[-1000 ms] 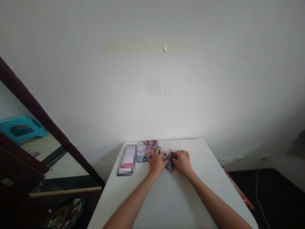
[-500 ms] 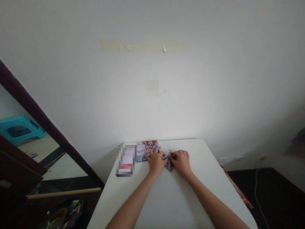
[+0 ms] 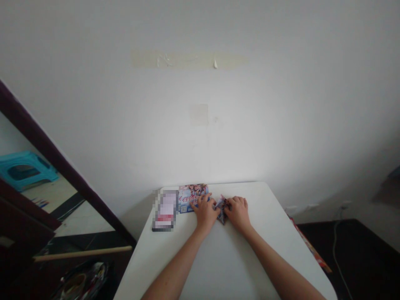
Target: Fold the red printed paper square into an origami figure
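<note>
Only a head view. Landmark is the printed sheet [image 3: 189, 195], flat on the white surface [image 3: 212, 266]. Folded paper piece [image 3: 221, 213] sits just right of the sheet, between the hands. Left hand [image 3: 206, 212] overlaps the sheet's near right corner: outer fingers spread, thumb and index at the piece's left edge; pinching or just pressing, can't tell. Right hand [image 3: 239, 211], farther right of the sheet, has its fingers bunched, pinching the piece's right side. Blurred phone-like slab [image 3: 167, 208] just left of the sheet. Step looks like working the folds; next move probably calls for a steady left side and firm right fingers on the crease.
</note>
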`<state>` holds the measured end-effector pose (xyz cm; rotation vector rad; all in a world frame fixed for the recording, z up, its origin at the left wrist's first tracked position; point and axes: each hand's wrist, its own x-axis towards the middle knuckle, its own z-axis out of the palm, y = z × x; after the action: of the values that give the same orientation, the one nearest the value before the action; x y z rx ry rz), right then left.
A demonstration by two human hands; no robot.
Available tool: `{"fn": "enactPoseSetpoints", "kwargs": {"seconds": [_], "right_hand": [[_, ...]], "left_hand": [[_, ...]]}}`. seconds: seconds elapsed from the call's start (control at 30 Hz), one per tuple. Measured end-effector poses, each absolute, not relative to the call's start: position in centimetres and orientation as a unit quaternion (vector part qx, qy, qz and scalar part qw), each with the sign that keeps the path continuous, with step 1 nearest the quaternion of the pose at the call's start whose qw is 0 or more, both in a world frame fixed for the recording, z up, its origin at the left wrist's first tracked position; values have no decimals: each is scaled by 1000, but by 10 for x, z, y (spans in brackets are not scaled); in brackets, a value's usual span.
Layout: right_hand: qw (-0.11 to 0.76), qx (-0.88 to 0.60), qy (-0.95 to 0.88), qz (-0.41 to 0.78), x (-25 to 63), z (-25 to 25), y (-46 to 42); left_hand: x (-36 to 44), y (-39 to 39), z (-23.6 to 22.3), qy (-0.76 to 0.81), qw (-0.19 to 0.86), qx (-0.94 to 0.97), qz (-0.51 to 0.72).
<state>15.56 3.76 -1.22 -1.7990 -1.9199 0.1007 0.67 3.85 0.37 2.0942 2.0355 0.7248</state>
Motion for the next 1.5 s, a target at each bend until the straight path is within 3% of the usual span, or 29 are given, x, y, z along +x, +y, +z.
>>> {"fn": "enactPoseSetpoints", "kwargs": {"seconds": [0.7,1.07,1.5], "right_hand": [[258,-651,-712,45,159,-18,39],[267,-525,-790,169,199,-19,51],[292,-536,-782,123,192,-22,50]], "left_hand": [[4,38,0,669,74,697,249],[2,40,-3,668,69,696,255],[2,39,-2,668,70,697,253]]}}
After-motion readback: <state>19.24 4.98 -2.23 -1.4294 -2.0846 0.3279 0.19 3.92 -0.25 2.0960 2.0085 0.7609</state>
